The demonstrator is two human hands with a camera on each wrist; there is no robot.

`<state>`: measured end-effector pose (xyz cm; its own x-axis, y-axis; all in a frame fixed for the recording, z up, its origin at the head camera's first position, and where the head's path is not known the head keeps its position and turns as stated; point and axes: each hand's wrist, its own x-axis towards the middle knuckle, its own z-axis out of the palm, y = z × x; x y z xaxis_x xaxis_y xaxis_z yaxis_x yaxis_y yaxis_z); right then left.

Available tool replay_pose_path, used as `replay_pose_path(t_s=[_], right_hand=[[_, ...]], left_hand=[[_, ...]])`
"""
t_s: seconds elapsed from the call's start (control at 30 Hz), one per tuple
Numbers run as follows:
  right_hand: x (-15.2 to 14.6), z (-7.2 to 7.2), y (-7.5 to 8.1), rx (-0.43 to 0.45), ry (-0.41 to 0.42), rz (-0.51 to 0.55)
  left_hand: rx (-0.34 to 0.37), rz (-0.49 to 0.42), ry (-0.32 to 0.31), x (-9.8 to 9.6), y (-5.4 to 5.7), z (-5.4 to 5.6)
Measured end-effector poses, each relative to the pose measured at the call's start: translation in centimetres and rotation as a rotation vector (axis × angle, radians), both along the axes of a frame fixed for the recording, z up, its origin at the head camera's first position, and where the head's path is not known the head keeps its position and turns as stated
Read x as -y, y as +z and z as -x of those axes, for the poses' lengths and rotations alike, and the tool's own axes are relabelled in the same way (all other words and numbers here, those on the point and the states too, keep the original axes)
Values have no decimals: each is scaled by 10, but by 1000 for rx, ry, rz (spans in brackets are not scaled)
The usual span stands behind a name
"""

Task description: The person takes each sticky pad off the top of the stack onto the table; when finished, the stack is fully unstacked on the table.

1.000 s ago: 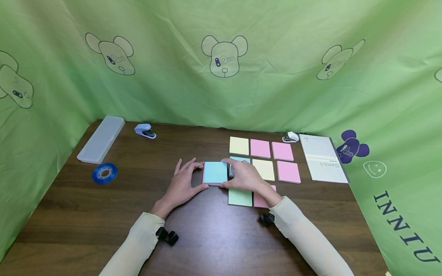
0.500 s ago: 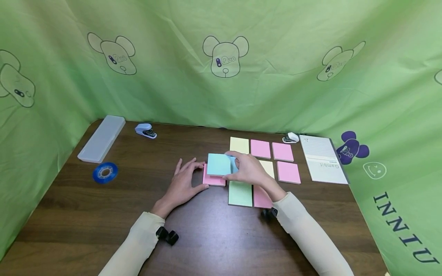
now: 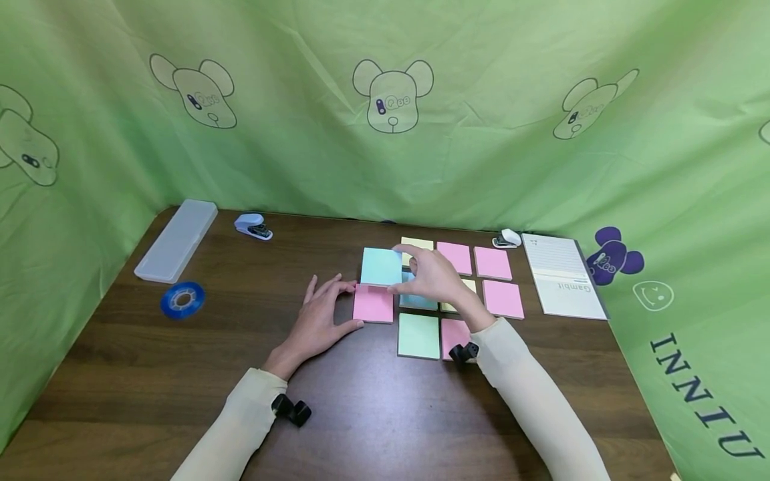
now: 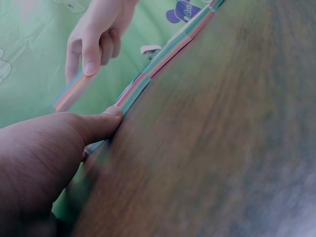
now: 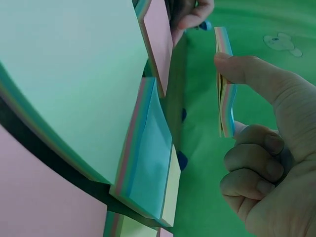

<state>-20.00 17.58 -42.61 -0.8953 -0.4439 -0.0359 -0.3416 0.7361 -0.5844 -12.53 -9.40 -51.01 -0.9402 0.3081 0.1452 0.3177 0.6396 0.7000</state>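
Splitting a sticky-note pad. The right hand [image 3: 434, 279] pinches a blue-topped slice of notes [image 3: 381, 266], lifted clear above the table [image 3: 240, 334]. The left hand [image 3: 319, 319], fingers straight, steadies the pink-topped remainder [image 3: 373, 303] lying flat. The slice likely next needs lowering squarely beside the laid-out pads [image 3: 492, 262].

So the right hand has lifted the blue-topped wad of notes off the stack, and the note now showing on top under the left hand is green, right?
Not green. In the head view the right hand holds the blue-topped wad, but the stack under the left hand shows pink.
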Motion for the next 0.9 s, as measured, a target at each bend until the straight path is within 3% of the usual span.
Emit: replay_pose_path(t_s=[0.3,0.9], right_hand=[[1,19,-9,6,-44,-61],[12,47,-26,40,-48,-146]], left_hand=[[5,11,-2,0,-1,1],[5,14,-1,-1,0,1]])
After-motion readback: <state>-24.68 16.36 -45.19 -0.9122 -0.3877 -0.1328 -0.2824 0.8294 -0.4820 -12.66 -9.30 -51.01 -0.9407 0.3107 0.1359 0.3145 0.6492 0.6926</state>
